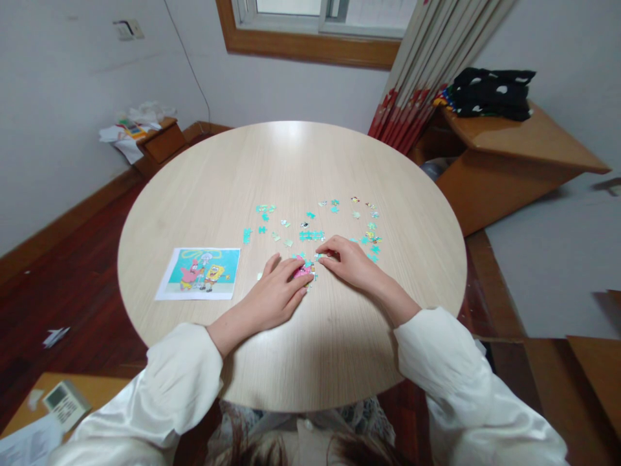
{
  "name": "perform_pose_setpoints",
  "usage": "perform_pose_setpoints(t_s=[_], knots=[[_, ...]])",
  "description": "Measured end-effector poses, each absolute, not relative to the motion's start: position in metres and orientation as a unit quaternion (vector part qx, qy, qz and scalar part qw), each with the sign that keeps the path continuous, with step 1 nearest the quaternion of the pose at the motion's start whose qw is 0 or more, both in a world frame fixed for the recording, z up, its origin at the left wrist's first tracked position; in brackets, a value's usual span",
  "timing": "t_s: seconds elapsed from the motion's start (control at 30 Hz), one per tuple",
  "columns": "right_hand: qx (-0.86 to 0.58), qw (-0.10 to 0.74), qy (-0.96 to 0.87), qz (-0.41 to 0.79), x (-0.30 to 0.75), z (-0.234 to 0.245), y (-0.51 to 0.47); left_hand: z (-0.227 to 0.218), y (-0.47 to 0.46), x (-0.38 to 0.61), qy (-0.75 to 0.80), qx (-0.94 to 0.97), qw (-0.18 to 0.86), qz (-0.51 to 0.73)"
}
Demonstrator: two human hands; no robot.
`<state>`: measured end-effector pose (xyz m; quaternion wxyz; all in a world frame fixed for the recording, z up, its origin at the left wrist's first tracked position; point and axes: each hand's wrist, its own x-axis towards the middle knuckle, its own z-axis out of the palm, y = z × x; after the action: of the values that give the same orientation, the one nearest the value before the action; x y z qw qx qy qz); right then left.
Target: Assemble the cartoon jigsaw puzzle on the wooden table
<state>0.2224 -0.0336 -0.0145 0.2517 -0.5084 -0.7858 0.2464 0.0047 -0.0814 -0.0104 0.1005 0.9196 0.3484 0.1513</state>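
Sleeves point(451, 366); puzzle cluster point(305, 269) between hands point(276, 294).

One head-worn view, forward and down.
The camera looks from above the near edge across the round worktop point(291, 165), close over the left hand point(279, 294) and right hand point(352, 262), the window frame point(310, 44) farther off.
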Motion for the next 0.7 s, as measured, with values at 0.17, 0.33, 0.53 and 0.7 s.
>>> perform_pose_setpoints(t_s=[0.17, 0.33, 0.53, 0.7], knots=[[-0.506, 0.261, -0.784, 0.248, 0.222, -0.015, -0.035, -0.009, -0.082, 0.005, 0.348, 0.918, 0.111, 0.156], [-0.515, 0.312, -0.76, 0.246, 0.225, -0.01, -0.033, -0.01, -0.081, 0.005, 0.357, 0.912, 0.113, 0.169], [-0.554, 0.384, -0.717, 0.178, 0.248, -0.007, -0.02, -0.013, -0.08, 0.004, 0.354, 0.907, 0.116, 0.196], [-0.592, 0.398, -0.682, 0.163, 0.272, -0.012, -0.01, -0.014, -0.081, 0.004, 0.353, 0.906, 0.124, 0.196]])
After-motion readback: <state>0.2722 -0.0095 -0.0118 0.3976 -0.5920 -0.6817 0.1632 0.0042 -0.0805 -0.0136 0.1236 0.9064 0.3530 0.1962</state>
